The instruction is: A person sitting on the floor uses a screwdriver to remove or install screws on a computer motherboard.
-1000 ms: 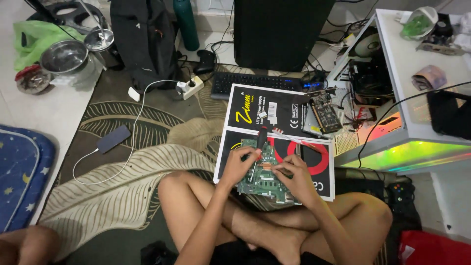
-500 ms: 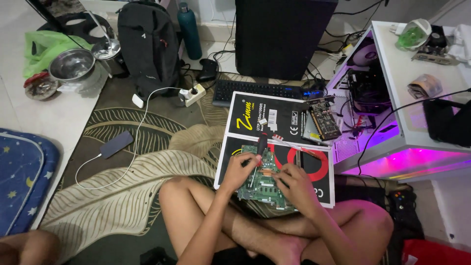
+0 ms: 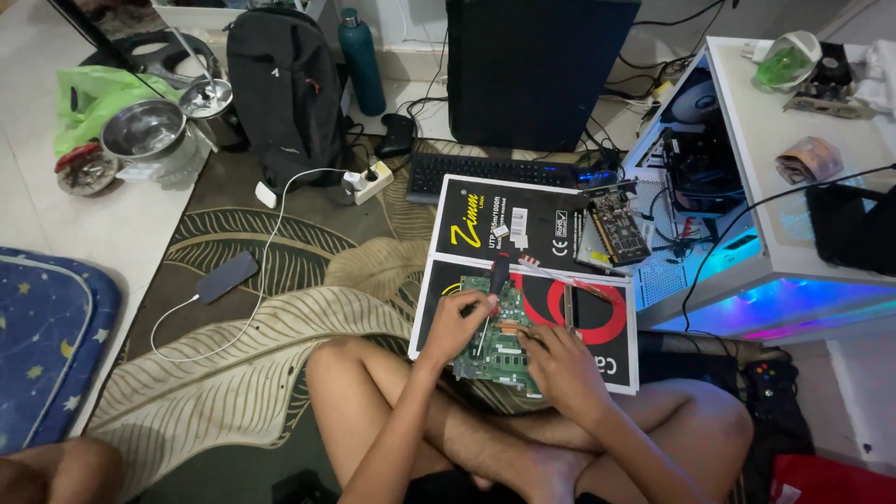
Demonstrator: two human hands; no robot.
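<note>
A green circuit board (image 3: 497,338) lies on a black, white and red cardboard box (image 3: 605,322) on the floor in front of my crossed legs. My left hand (image 3: 455,325) is shut on a screwdriver with a black and red handle (image 3: 497,276), its tip down on the board. My right hand (image 3: 563,366) rests on the board's right side, fingers pressing on it; whether it grips anything small I cannot tell. A second black box (image 3: 509,221) lies just beyond the first.
A keyboard (image 3: 490,173), dark monitor (image 3: 537,70), open lit computer case (image 3: 709,201) and loose expansion card (image 3: 616,233) lie ahead and right. A backpack (image 3: 285,89), bottle (image 3: 361,61), power strip (image 3: 366,180), phone on a cable (image 3: 226,276) and metal pots (image 3: 145,131) are at left.
The view has tilted a little, so the scene sits lower. The case lighting went from green to pink to blue. Both hands stay on the board with the screwdriver.
</note>
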